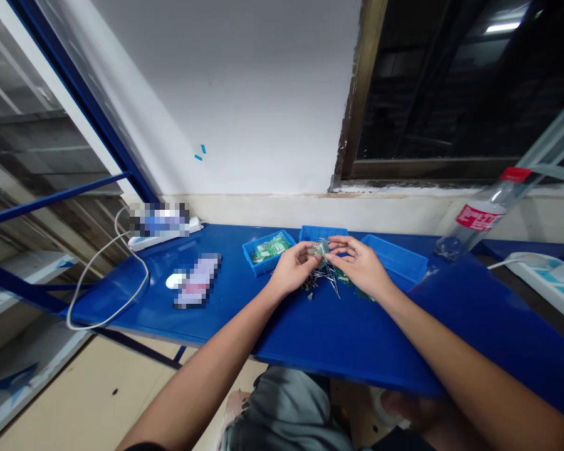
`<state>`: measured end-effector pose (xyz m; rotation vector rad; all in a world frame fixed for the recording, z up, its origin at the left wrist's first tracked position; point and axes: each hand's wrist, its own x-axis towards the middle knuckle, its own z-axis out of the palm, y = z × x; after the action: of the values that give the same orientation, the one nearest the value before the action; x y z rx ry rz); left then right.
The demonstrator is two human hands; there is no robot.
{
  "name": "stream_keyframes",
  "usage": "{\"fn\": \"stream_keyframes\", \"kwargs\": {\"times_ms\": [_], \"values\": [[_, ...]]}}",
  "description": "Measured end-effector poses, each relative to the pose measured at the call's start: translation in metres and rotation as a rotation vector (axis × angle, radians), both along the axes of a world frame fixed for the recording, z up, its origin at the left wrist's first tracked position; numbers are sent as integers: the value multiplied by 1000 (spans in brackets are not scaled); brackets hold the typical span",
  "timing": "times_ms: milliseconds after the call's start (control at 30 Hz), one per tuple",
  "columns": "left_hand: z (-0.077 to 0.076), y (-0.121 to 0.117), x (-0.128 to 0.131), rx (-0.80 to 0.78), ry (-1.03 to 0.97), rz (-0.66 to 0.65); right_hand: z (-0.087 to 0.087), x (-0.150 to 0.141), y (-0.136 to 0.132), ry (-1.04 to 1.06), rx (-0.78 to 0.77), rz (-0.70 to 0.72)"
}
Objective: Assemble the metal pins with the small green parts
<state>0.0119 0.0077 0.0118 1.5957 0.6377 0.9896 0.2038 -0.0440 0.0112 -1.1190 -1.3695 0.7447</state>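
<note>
left hand (pixel 291 268): I am gripping a small green circuit board (pixel 320 248) between my fingertips, with my fingers curled and my palm turned inward; the hand is not clenched.
right hand (pixel 360 264): I am pressing my fingertips against the far side of the same board; my fingers are curving toward my left hand, and the board is partly hidden between them.
step in hand: I am holding the board up between my hands, just above the loose parts.
below the hands: a tangled pile of wire-leaded parts (pixel 320 280) is lying directly beneath the board; green boards (pixel 352 280) are showing just under my right hand.
bins: a blue plastic bin (pixel 258 258) holding green boards (pixel 269 248) is sitting beyond my left hand; a second blue bin (pixel 322 233) is sitting straight ahead; a third (pixel 395 260) is sitting beyond my right hand.
table: the blue table (pixel 338 341) is stretching out under both hands; a white power strip (pixel 164 237) and a white cable (pixel 98 319) are lying left of my hands; a clear plastic bottle (pixel 479 216) is lying to the right.
room: a white wall (pixel 239 94) is rising ahead; a dark window (pixel 451 94) is opening up beyond my right hand.
</note>
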Motion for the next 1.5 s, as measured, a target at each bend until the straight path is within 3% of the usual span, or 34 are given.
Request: {"fn": "stream_keyframes", "kwargs": {"times_ms": [667,767,867,933,1033,1133,1200,1333,1500], "values": [[0,-5,-2,64,65,22,-10,-3,4,79,-97,97],[3,-7,-3,172,153,121,-9,-2,3,38,-67,68],[14,-7,-10,471,285,308,-7,-1,1,-63,-9,-10],[22,-5,-20,655,343,363,-6,1,0,-131,11,-44],[31,1,-39,821,446,471,-4,2,-2,-244,43,-71],[32,10,-59,814,650,716,-3,1,-5,-388,105,-73],[30,14,-67,785,811,800,-2,0,-7,-458,142,-55],[24,16,-70,709,1044,818,0,-2,-10,-564,191,-20],[23,12,-64,677,1049,849,3,-5,-15,-719,260,81]]}}
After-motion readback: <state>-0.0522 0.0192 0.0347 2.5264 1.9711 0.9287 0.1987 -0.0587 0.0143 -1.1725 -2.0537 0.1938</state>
